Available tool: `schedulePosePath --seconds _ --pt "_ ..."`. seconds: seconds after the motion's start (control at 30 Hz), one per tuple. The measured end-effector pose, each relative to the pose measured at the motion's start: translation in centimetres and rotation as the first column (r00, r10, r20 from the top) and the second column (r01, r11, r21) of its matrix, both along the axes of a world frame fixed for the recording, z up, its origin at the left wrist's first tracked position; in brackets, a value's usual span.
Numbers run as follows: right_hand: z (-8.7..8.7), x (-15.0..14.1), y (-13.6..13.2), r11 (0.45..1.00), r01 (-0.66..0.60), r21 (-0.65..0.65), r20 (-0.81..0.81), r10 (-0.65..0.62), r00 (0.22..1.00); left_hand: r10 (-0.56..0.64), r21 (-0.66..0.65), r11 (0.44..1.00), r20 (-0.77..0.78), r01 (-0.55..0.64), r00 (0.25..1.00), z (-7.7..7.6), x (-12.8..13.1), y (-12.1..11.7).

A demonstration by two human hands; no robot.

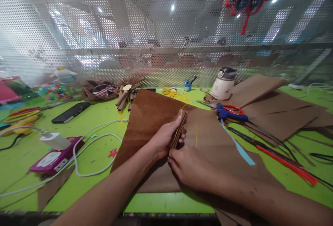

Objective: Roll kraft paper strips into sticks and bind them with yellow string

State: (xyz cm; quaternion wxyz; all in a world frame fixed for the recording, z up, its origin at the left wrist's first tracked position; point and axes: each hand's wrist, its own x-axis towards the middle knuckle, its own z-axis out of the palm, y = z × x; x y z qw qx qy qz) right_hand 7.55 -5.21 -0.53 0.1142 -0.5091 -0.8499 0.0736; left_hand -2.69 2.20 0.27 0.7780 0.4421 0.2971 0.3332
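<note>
My left hand (167, 136) is closed round a narrow, pleated bundle of folded brown paper (181, 127), held at a tilt. A yellow string (196, 136) runs along the bundle, and a length of it lies over the paper to the right. At the bundle's lower end, my right hand (188, 165) has its fingers curled in against the paper; their exact grip on it is partly hidden. Beneath both hands spreads a large sheet of brown paper (151, 111). Scissors with blue and red handles (231, 112) rest at its right edge, near a light blue strip (241, 151).
Brown paper sheets (275, 115) and a cream bottle (223, 87) stand back right. Leftward are a phone (71, 112), a purple power strip (58, 158) and a looping white cable (75, 155). A folded paper fan piece (126, 95) lies behind. A perforated screen (161, 21) borders the green table.
</note>
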Motion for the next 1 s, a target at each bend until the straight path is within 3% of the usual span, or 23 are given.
schedulePosePath --seconds 0.27,0.43,0.73,0.9,1.0 --pt "0.0 0.0 0.2 1.000 0.001 -0.006 -0.041 -0.001 0.999 -0.006 0.067 0.998 -0.008 0.007 1.000 -0.5 -0.2 -0.1" --pt "0.0 -0.1 0.1 1.000 0.013 0.007 -0.024 -0.013 1.000 0.086 0.130 0.988 0.004 -0.086 0.996 -0.5 0.0 0.0" --pt "0.2 0.0 -0.4 1.000 0.018 -0.005 -0.084 -0.018 0.996 0.244 0.263 0.943 -0.134 -0.203 0.961 -0.9 0.3 0.1" --pt "-0.2 1.3 0.1 0.992 0.095 -0.078 -0.208 -0.109 0.972 0.384 0.449 0.856 -0.223 -0.256 0.896 -1.8 0.1 0.9" --pt "0.0 2.5 1.4 0.989 0.139 -0.058 -0.291 -0.150 0.945 0.477 0.600 0.760 -0.256 -0.249 0.841 -2.5 -0.1 1.3"
